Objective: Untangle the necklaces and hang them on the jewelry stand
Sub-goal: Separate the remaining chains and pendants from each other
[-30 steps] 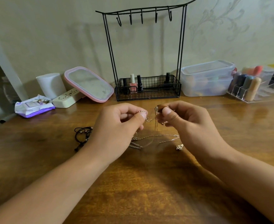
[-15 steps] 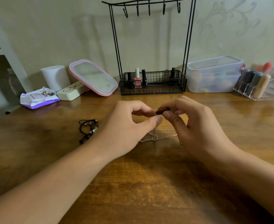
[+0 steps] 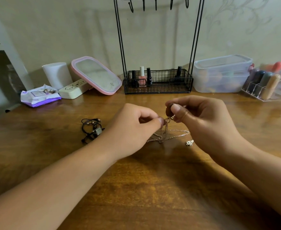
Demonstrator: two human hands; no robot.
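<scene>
Step in hand: untangling. Left hand [image 3: 133, 128] and right hand [image 3: 201, 120] each pinch the knotted chain necklaces [image 3: 167, 136] with curled fingers, lifting the knot just above the wooden surface [image 3: 153, 188]. Loose lengths trail beneath it. Jewelry stand [image 3: 158, 80] at 12 o'clock, hooks bare. Next move likely requires gently teasing strands apart.

Home setting, looks like a bedroom vanity corner. Evidence: brown wooden worktop [image 3: 136, 188] against a pale wall with embossed floral wallpaper [image 3: 236, 19]; black wire jewelry stand [image 3: 158, 80] with nail polish bottles [image 3: 142, 75] in its basket; pink-framed tabletop mirror [image 3: 96, 74]; clear acrylic organiser of lipsticks [image 3: 267, 85]; lidded translucent plastic box [image 3: 221, 73]; purple wet-wipes pack [image 3: 38, 96].
</scene>
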